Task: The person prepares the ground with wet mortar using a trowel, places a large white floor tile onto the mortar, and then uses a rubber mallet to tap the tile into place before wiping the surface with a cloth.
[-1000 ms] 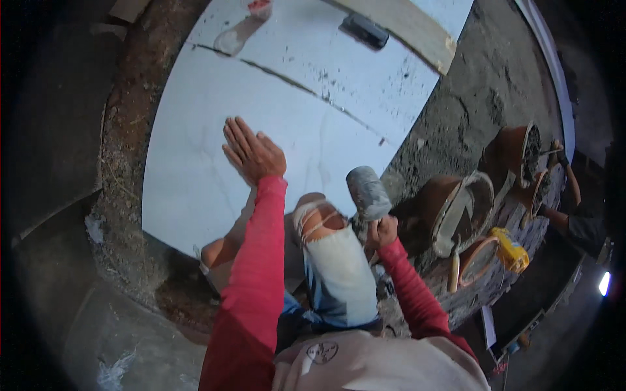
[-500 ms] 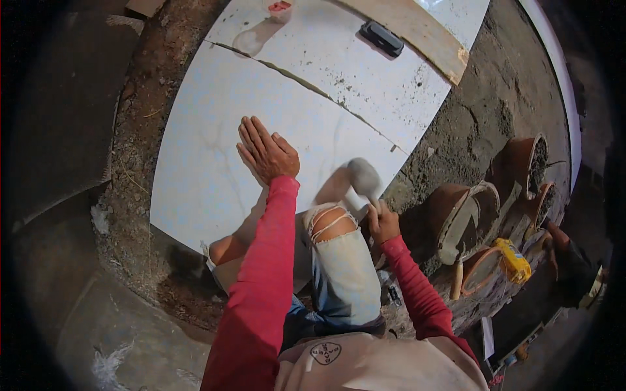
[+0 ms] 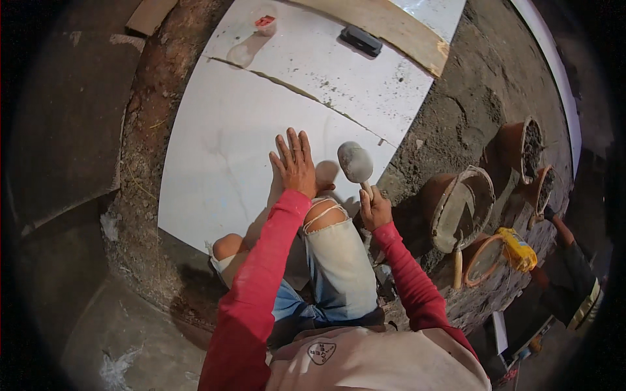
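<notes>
Head view: the left hand (image 3: 297, 166) lies palm down on the white tile (image 3: 215, 163), fingers spread, with nothing in its grip. The right hand (image 3: 376, 208) is closed round the handle of a mallet (image 3: 355, 161), whose grey head points up and away from that hand, over the tile's right part. The mallet's shadow falls on the tile between the hands. The tile stretches left of the left hand and ahead of it, up to a dark gap (image 3: 287, 85). Past the gap, well ahead of both hands, a second tile (image 3: 313, 58) bears a tub (image 3: 266, 25) with red bits, a black case (image 3: 360, 40) and a board (image 3: 398, 29). Ahead and right of the right hand is rough mortar (image 3: 450, 117). Farther to its right stand buckets (image 3: 435, 199), a trowel handle (image 3: 458, 267) and a yellow container (image 3: 517, 249); beyond them shows another person's arm (image 3: 564, 233). A bent knee (image 3: 325, 215) sits between the hands, nearer the body.
</notes>
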A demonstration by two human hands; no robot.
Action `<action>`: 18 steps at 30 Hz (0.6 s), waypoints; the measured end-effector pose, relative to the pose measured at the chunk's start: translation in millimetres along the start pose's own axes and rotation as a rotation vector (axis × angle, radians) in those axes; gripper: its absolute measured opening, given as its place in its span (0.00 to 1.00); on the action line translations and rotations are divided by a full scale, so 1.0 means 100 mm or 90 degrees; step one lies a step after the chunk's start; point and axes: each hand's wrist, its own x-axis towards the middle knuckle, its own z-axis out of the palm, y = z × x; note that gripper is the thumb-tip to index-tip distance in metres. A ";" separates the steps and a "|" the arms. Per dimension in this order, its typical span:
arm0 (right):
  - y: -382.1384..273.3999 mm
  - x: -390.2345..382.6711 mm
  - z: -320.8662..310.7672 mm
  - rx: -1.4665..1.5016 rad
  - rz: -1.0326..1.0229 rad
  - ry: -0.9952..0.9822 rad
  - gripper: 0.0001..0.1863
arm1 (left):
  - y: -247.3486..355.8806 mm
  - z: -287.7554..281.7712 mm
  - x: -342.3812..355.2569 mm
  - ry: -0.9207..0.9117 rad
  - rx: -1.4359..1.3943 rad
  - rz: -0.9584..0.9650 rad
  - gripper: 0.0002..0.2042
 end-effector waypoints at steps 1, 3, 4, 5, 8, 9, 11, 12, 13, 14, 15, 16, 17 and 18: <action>-0.13 -0.10 -0.03 0.039 -0.047 0.047 0.13 | 0.03 -0.19 -0.06 -0.077 -0.064 -0.008 0.74; -0.07 -0.12 0.02 0.074 -0.057 0.050 0.12 | -0.01 0.13 -0.04 0.014 -0.022 -0.007 0.75; -0.06 -0.09 0.04 0.107 -0.083 0.061 0.12 | -0.04 0.19 0.00 0.122 0.017 -0.009 0.76; 0.03 -0.06 0.00 -0.106 0.045 -0.023 0.11 | 0.10 -0.19 -0.02 -0.052 -0.051 -0.032 0.76; -0.08 -0.25 -0.14 0.050 -0.043 0.061 0.14 | 0.19 -0.18 -0.02 -0.101 -0.019 -0.043 0.76; 0.05 -0.21 -0.06 0.116 -0.083 0.091 0.14 | 0.19 -0.18 -0.02 -0.102 -0.016 -0.046 0.76; 0.05 -0.16 -0.04 0.040 -0.008 0.032 0.13 | 0.18 -0.21 0.01 -0.064 -0.028 -0.051 0.77; 0.05 -0.16 -0.04 -0.038 0.066 -0.032 0.12 | 0.16 -0.15 -0.01 -0.062 -0.026 -0.049 0.77; 0.05 -0.18 -0.05 0.009 0.018 0.011 0.12 | 0.20 -0.20 -0.02 -0.040 0.021 -0.051 0.77; 0.05 -0.16 -0.05 0.011 0.016 0.010 0.12 | 0.23 -0.26 -0.02 -0.018 0.067 -0.055 0.76; 0.05 -0.13 -0.05 0.056 -0.063 0.070 0.13 | 0.23 -0.32 0.00 -0.132 -0.050 -0.043 0.76; 0.02 -0.16 -0.03 0.101 -0.137 0.128 0.14 | 0.20 -0.30 -0.02 -0.135 -0.048 -0.046 0.76; 0.02 -0.19 -0.01 0.102 -0.137 0.125 0.14 | 0.17 -0.24 -0.03 -0.098 -0.061 -0.048 0.76; 0.03 -0.23 0.00 0.078 -0.098 0.094 0.13 | 0.13 -0.20 -0.05 -0.062 -0.073 -0.050 0.76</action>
